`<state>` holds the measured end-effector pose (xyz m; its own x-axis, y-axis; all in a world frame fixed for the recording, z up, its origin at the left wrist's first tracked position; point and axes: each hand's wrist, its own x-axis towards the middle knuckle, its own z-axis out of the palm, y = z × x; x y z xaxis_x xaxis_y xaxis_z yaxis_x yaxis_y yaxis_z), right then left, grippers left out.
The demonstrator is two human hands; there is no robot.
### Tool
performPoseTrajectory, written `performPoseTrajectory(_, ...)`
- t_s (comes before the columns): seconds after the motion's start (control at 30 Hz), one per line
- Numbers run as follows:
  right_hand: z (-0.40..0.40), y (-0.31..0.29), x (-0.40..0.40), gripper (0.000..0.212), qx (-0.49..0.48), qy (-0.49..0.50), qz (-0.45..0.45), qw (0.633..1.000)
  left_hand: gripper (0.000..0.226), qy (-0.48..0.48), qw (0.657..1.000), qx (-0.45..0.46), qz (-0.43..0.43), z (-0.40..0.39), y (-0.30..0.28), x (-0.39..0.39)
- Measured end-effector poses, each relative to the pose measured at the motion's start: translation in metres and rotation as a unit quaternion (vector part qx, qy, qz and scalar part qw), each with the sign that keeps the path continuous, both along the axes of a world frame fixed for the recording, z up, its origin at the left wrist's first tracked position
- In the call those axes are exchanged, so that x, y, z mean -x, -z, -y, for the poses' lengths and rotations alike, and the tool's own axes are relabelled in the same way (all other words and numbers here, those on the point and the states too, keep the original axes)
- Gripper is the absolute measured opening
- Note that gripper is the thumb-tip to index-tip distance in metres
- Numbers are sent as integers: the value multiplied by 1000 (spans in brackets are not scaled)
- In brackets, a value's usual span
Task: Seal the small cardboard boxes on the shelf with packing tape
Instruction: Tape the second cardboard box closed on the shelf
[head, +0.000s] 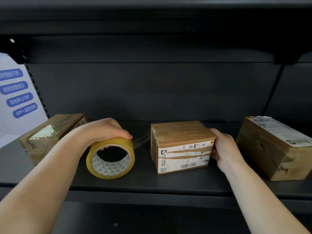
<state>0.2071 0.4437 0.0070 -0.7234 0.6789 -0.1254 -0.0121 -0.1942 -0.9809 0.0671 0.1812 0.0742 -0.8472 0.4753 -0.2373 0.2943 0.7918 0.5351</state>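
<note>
A small cardboard box (181,146) with a torn white label stands in the middle of the dark shelf (143,181). My right hand (222,149) holds its right side, thumb on the near face. My left hand (103,130) grips a roll of yellowish clear packing tape (110,157) from above, with fingers curled into the core. A clear strip of tape (141,140) stretches from the roll to the left face of the box. Another taped cardboard box (50,132) lies behind my left arm at the left.
A larger cardboard box (273,147) with a white label sits at the right end of the shelf. A white sign with blue labels (16,98) stands at the far left. Another shelf board (152,48) hangs overhead.
</note>
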Motion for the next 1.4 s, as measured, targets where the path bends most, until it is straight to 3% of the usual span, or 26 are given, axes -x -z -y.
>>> performPoseTrajectory(0.23,-7,-1,1,18,20,-10,3,1000,41,12,1000,-9,2,-2,2,3)
performPoseTrajectory(0.33,-5,4,1,14,-12,-30,65,997,39,9,1000,-26,0,0,4,3)
performPoseTrajectory(0.4,-5,2,0,25,-47,-16,78,996,34,4,999,-39,-5,2,6,3)
performPoseTrajectory(0.5,-3,-17,-4,20,-91,36,-1,995,30,8,999,-45,2,5,7,1)
performPoseTrajectory(0.57,8,-30,-8,20,-165,-30,-62,984,31,7,999,-52,2,7,6,-1)
performPoseTrajectory(0.67,30,-32,-18,69,-325,-206,-61,921,33,4,999,-51,0,10,3,-4)
performPoseTrajectory(0.73,35,-32,-22,77,-490,-283,-19,824,32,1,999,-52,2,14,2,-6)
performPoseTrajectory(0.83,31,-49,-19,99,-702,-267,103,652,31,-3,999,-46,2,19,1,-7)
performPoseTrajectory(0.9,33,-69,-12,108,-736,-270,116,610,30,-13,999,-44,-7,20,1,-8)
performPoseTrajectory(1.03,64,-88,19,105,-756,-375,100,527,29,-28,997,-66,-13,17,2,-10)
performPoseTrajectory(1.13,81,-78,39,102,-741,-427,138,500,27,-37,996,-79,-8,23,4,-7)
performPoseTrajectory(1.27,82,-57,47,88,-730,-419,134,523,30,-57,994,-83,-32,45,8,1)
performPoseTrajectory(1.4,81,-55,50,94,-738,-406,146,518,30,-69,991,-106,-39,54,7,5)
